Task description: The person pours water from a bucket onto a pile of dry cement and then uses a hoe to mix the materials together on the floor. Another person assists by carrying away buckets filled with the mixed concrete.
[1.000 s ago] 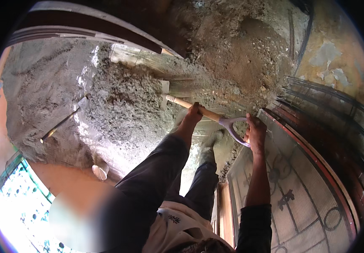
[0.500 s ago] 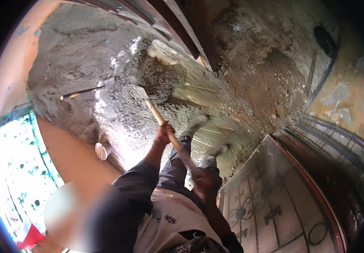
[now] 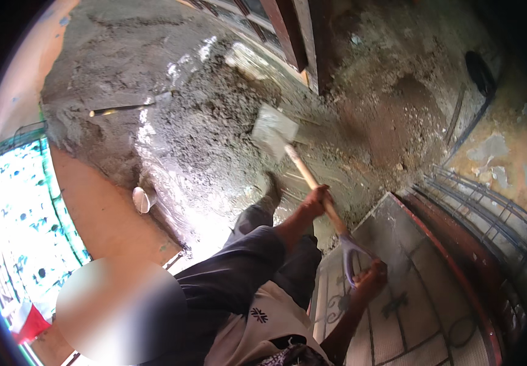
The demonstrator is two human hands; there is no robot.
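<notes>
I hold a shovel (image 3: pixel 300 166) with a wooden shaft, a D-shaped grip and a flat, grey-smeared blade. My left hand (image 3: pixel 318 200) is wrapped round the middle of the shaft. At the end, my right hand (image 3: pixel 371 279) is closed on the D-shaped grip. The blade points away from me, over the wet floor at the right edge of a spread of wet grey concrete mix (image 3: pixel 214 100). No heap of mix shows on the blade. My feet stand in the wet area close to the mix.
A second tool with a dark handle (image 3: pixel 120 110) lies on the mix at left. Near the orange wall, a white pipe end (image 3: pixel 143 200) sticks up. A framed grille panel (image 3: pixel 397 287) leans at right, beside steel rebar (image 3: pixel 477 204). A wooden frame post (image 3: pixel 312 49) stands ahead; brown rubble (image 3: pixel 397 116) lies right.
The shovel has swung right, its blade coming out of the mix and over the wet floor. Both hands have moved right with it, and my body has turned slightly.
</notes>
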